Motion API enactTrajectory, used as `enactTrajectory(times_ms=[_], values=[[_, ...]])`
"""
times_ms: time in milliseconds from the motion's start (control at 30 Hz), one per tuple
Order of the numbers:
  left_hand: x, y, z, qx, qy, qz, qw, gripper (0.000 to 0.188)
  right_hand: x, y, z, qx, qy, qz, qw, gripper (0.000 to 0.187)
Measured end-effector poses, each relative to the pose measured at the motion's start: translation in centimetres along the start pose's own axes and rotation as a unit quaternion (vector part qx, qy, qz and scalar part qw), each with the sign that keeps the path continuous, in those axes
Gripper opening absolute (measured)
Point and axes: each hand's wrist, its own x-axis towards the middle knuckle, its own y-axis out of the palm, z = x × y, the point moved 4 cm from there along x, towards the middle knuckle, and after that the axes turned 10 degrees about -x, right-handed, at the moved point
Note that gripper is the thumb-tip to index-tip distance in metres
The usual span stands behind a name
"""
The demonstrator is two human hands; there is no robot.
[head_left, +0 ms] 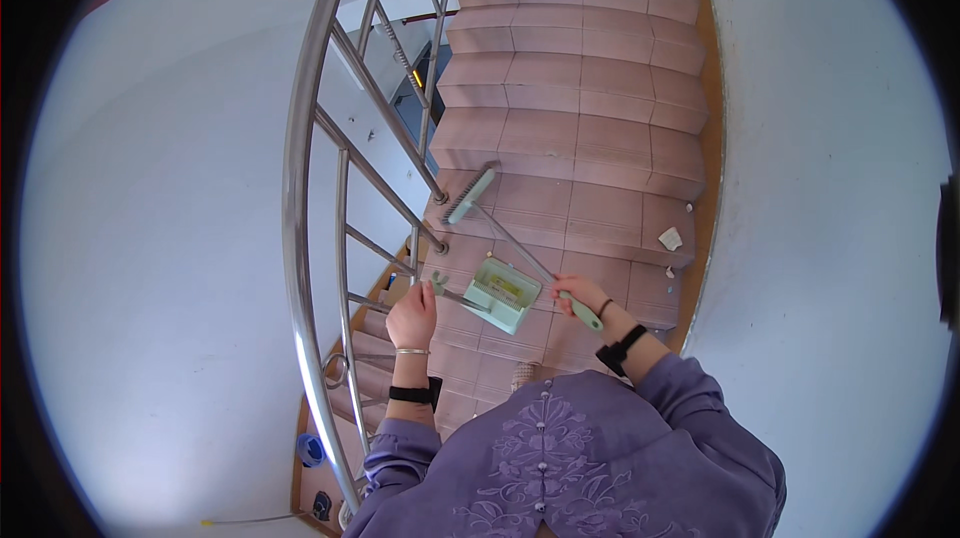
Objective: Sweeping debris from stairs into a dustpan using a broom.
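My left hand (412,316) is closed round the handle of a pale green dustpan (512,316). The pan sits open side away from me over the pink tiled step, and a yellow-green label shows inside it. In my right hand (582,294) is the green grip of a small broom (515,244) with a grey metal stick. Its pale green head with dark bristles lies tilted on a stair to the left, close to the railing posts. A crumpled white scrap (671,238) and a few small white bits lie on the stairs at the right.
Pink tiled stairs (575,83) climb away from me. A shiny metal railing (300,188) runs along the left, and a white wall (800,218) with brown skirting bounds the right. Below the railing, lower down, stands a blue basket (312,450). My checked shoe (524,374) shows below the dustpan.
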Motion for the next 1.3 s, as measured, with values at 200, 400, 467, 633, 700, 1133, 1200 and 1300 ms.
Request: enactTrajectory(times_ms=[200, 400, 467, 633, 700, 1133, 1200, 1300], values=[[0.4, 0.0, -0.8, -0.012, 0.009, 0.008, 1.0, 0.043, 9.3, 0.8, 1.4, 0.064, 0.039, 0.059, 0.995, 0.012], [0.1, -0.4, -0.1, -0.01, 0.002, -0.009, 1.0, 0.043, 7.5, -1.6, -0.6, 0.287, 0.065, 0.058, 0.954, 0.011], [0.3, -0.6, -0.3, -0.002, 0.01, -0.005, 1.0, 0.044, 5.8, -3.6, -2.4, 0.305, 0.054, 0.07, 0.948, 0.011], [0.5, -0.7, -0.3, 0.002, 0.014, -0.011, 1.0, 0.043, 0.1, -4.3, -3.6, 0.322, 0.058, 0.067, 0.943, 0.013], [0.3, -0.7, -0.4, -0.001, 0.013, -0.009, 1.0, 0.043, -2.1, -2.1, -2.0, 0.172, 0.028, 0.0, 0.985, 0.013], [-0.6, -0.2, -0.2, -0.004, 0.014, 0.0, 1.0, 0.043, 9.9, 2.4, 2.7, 0.124, 0.06, 0.044, 0.989, 0.008], [-0.7, -0.3, 0.0, -0.003, 0.006, 0.001, 1.0, 0.043, 10.0, 1.2, 2.3, 0.233, 0.081, 0.052, 0.968, 0.011], [-0.7, -0.2, 0.0, -0.015, 0.008, -0.002, 1.0, 0.043, 8.5, -2.0, 0.5, 0.293, 0.036, 0.081, 0.952, 0.014]])
